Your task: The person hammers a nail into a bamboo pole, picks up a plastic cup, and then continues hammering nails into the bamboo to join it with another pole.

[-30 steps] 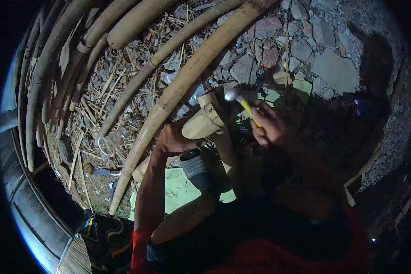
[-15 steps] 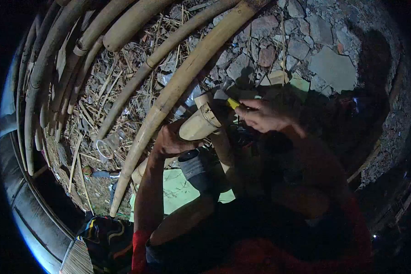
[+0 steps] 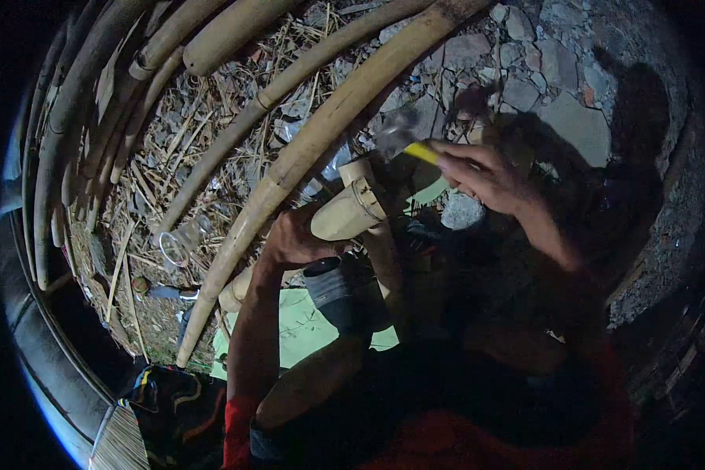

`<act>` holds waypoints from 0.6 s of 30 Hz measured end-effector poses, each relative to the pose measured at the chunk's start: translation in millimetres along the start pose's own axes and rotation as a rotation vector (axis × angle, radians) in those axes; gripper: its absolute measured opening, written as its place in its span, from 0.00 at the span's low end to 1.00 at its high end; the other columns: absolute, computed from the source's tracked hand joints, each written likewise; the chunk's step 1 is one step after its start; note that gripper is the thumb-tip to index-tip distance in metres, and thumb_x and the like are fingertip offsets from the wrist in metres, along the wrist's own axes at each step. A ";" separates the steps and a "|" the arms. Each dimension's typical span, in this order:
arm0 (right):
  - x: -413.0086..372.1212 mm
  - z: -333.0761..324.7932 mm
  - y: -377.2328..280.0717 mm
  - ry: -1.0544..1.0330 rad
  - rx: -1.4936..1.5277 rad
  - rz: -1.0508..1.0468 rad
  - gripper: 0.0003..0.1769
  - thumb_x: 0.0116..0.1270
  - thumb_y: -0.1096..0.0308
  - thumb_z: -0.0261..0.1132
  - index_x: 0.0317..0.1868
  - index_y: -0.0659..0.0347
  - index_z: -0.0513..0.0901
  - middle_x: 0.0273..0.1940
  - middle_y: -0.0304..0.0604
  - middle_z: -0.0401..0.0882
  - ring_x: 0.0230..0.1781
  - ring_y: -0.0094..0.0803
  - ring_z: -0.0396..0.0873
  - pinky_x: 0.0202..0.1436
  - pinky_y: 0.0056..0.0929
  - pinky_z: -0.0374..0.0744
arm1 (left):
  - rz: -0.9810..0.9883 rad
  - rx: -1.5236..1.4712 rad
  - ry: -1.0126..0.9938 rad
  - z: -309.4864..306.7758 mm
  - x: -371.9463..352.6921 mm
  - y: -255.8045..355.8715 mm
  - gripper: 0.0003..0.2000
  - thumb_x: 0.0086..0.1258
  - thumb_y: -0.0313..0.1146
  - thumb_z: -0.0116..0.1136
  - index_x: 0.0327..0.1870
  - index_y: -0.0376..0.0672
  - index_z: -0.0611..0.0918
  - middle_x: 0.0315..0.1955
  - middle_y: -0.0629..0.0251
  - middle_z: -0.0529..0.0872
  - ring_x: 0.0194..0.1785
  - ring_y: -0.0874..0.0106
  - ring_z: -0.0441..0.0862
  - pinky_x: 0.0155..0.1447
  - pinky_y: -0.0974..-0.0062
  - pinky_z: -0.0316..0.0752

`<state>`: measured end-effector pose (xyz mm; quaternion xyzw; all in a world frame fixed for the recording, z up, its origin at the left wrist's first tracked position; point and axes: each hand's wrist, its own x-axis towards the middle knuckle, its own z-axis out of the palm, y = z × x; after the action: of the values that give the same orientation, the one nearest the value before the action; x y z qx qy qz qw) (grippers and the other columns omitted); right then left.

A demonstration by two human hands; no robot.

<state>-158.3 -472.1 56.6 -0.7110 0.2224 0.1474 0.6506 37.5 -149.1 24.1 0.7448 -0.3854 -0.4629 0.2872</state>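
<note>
My left hand [image 3: 294, 237] is wrapped round the near end of a short, pale bamboo piece [image 3: 343, 215], which is tilted and has a thin band near its far rim. Behind it stands another short bamboo stub [image 3: 356, 171]. My right hand [image 3: 482, 174] grips a tool by its yellow handle [image 3: 422, 152], to the right of and above the bamboo piece. The tool's grey head [image 3: 397, 131] is blurred and apart from the bamboo. Below the held piece, a bamboo length [image 3: 385, 254] slants down between my legs.
Long bamboo poles [image 3: 278, 182] lie across the rubble at left and centre. A clear plastic cup [image 3: 175, 247], a pale green sheet [image 3: 298, 325], a grey stone [image 3: 462, 211] and a flat slab [image 3: 576, 129] are around me. A bristle broom [image 3: 123, 442] lies at bottom left.
My right hand has moved right and up with the yellow-handled tool, away from the bamboo rim. The grey stone has come into view. My left hand keeps its hold.
</note>
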 end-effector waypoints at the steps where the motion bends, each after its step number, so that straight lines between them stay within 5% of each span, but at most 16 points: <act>1: -11.1 9.7 19.4 0.138 0.018 -0.079 0.28 0.79 0.56 0.67 0.70 0.68 0.79 0.57 0.54 0.88 0.51 0.32 0.86 0.55 0.34 0.83 | -0.033 -0.006 -0.014 1.1 -0.7 -3.0 0.38 0.48 0.44 0.87 0.61 0.36 0.85 0.52 0.53 0.92 0.55 0.63 0.91 0.62 0.62 0.84; 5: -39.6 35.4 58.8 0.415 -0.011 -0.172 0.28 0.78 0.61 0.68 0.71 0.70 0.77 0.58 0.53 0.85 0.52 0.32 0.86 0.57 0.34 0.82 | -0.091 -0.021 -0.065 0.3 0.3 -6.0 0.39 0.49 0.45 0.86 0.63 0.36 0.84 0.53 0.53 0.92 0.57 0.65 0.90 0.64 0.63 0.84; 8: -54.5 44.9 43.5 0.313 -0.088 0.028 0.26 0.78 0.62 0.68 0.68 0.70 0.79 0.53 0.50 0.86 0.52 0.32 0.85 0.55 0.35 0.82 | -0.079 -0.012 -0.034 -0.3 0.0 1.4 0.39 0.48 0.44 0.87 0.62 0.36 0.85 0.52 0.53 0.92 0.56 0.64 0.91 0.63 0.63 0.84; 18: -47.6 57.7 45.0 0.260 0.003 0.082 0.23 0.79 0.61 0.66 0.67 0.64 0.75 0.52 0.54 0.82 0.50 0.34 0.84 0.50 0.36 0.83 | -0.077 0.047 -0.058 2.1 0.3 -12.9 0.43 0.47 0.51 0.87 0.65 0.39 0.83 0.55 0.52 0.91 0.59 0.60 0.89 0.68 0.60 0.82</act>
<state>-217.3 -411.5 35.3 -0.7133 0.3339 0.0799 0.6110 39.6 -142.6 13.0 0.7518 -0.3754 -0.4859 0.2402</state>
